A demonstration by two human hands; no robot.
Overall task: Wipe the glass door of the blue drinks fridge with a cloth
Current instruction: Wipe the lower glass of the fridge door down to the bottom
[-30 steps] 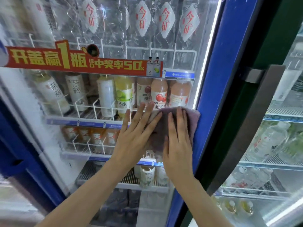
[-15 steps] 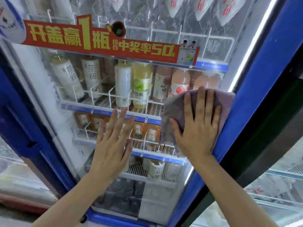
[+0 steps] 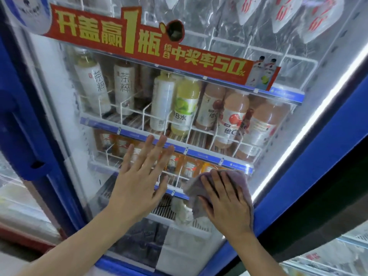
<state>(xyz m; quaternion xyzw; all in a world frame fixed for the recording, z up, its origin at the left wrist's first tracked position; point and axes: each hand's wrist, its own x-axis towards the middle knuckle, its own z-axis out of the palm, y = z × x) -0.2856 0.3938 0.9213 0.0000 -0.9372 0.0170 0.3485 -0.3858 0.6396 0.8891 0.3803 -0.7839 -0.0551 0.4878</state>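
The glass door (image 3: 229,92) of the blue drinks fridge fills the view, framed in blue (image 3: 310,166) on the right. My right hand (image 3: 229,204) presses a mauve cloth (image 3: 194,188) flat against the lower right of the glass, fingers straight and spread over it. My left hand (image 3: 139,176) lies flat on the glass to the left of the cloth, fingers straight and pointing up, holding nothing. Most of the cloth is hidden under my right hand.
A red promotional sticker (image 3: 151,44) crosses the upper glass. Bottles (image 3: 185,104) stand on wire shelves behind it. A blue door handle (image 3: 22,124) sits at the left edge. A dark green fridge frame (image 3: 328,206) adjoins on the right.
My right hand has slid the cloth down the glass along the right edge. My left hand stays flat on the glass. The camera view has shifted closer and lower.
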